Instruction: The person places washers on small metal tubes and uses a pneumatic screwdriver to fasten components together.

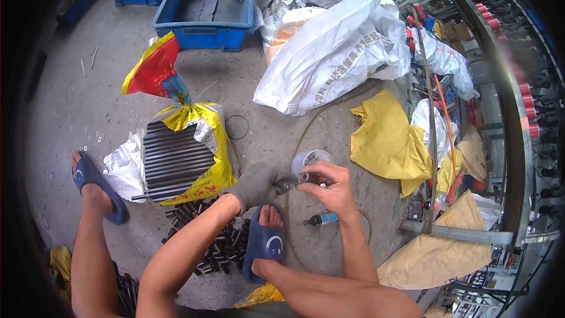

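My left hand [256, 187], in a grey glove, is closed round a small dark part [286, 184] at the middle of the view. Close against it, my bare right hand [333, 187] pinches a small shiny metal piece [305, 177], too small to make out fully. Just beyond both hands stands a whitish plastic tub [312, 158] with small metal pieces inside. Below my right hand a blue and black power screwdriver [321, 219] lies on the floor, a thin hose curving beside it. Short black cylinders [220, 247] are heaped below my left forearm.
Left of my hands, a yellow printed bag [220, 141] surrounds a stack of black rods [176, 156]. Blue crates [203, 30] and white sacks [329, 53] sit farther off. Yellow sacking [388, 138] and a metal frame [459, 232] stand to the right. Small washers [88, 138] dot the floor.
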A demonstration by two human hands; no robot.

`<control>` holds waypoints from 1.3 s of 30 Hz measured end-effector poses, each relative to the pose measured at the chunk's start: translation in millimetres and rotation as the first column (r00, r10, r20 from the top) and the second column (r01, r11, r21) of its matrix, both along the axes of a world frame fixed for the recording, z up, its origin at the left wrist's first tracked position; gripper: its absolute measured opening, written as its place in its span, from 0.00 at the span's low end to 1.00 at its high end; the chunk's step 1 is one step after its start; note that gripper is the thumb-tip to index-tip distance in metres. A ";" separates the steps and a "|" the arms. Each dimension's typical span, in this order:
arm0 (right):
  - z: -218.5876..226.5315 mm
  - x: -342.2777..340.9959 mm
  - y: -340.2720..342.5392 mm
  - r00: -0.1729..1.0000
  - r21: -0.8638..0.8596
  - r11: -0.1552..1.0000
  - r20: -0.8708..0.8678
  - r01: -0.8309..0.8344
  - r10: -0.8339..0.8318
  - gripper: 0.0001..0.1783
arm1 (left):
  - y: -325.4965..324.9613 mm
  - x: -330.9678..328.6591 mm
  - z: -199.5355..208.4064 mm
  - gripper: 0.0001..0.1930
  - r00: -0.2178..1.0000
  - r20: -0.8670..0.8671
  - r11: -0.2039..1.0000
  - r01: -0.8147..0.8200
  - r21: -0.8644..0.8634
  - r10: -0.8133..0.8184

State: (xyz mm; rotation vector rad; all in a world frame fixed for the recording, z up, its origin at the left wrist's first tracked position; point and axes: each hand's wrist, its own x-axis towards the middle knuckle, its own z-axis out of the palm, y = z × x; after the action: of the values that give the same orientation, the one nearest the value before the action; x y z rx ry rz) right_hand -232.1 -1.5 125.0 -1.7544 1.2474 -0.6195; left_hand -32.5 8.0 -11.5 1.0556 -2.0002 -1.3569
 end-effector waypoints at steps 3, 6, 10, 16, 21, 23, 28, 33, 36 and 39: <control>-3.7 -5.9 -1.6 0.999 -0.022 0.999 0.029 -0.038 0.039 0.16 | 3.4 -1.7 -0.1 0.18 0.999 -0.033 0.999 -0.027 0.030 0.028; -7.1 -12.5 0.8 0.998 -0.072 0.996 0.042 -0.048 0.051 0.18 | 5.0 -5.8 6.3 0.17 0.995 -0.080 0.997 -0.051 0.063 0.056; -13.3 -10.3 6.0 0.996 -0.109 0.994 0.079 -0.026 0.034 0.19 | 10.2 -7.2 -7.3 0.21 0.971 -0.210 0.983 -0.076 0.169 0.111; -24.8 -8.8 10.9 0.985 -0.141 0.989 0.173 0.052 -0.028 0.18 | 12.3 -4.1 7.6 0.17 0.980 -0.161 0.992 -0.113 0.061 0.121; -28.4 -4.3 17.5 0.930 -0.004 0.993 0.352 0.117 -0.108 0.17 | 12.1 -2.4 12.8 0.22 0.949 -0.251 0.975 -0.157 0.155 0.193; -28.5 -8.3 16.6 0.918 0.131 0.980 0.349 0.150 -0.188 0.16 | 9.4 -2.3 13.4 0.21 0.971 -0.167 0.983 -0.158 0.097 0.172; -23.0 -3.8 3.7 0.980 0.097 0.991 0.169 0.093 -0.109 0.14 | 5.1 3.1 22.2 0.19 0.968 -0.204 0.969 -0.100 0.226 0.148; 0.5 0.9 -0.2 0.990 -0.204 0.975 0.131 0.088 -0.062 0.14 | 5.2 0.7 26.8 0.18 0.963 -0.218 0.974 -0.120 0.191 0.161; 20.7 7.3 2.3 0.998 -0.323 0.945 0.031 0.056 -0.048 0.14 | 5.7 -0.5 27.4 0.18 0.959 -0.223 0.969 -0.129 0.212 0.177; 16.3 9.7 0.5 0.987 -0.408 0.901 -0.120 -0.150 0.110 0.16 | 2.9 1.5 27.3 0.18 0.981 -0.154 0.979 -0.084 0.187 0.114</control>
State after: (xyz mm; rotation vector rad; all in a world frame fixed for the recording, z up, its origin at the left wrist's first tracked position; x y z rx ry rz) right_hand -222.4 -1.0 141.4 -2.2242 1.1028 -0.7734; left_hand -31.0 10.9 15.8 1.0696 -1.7096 -1.5397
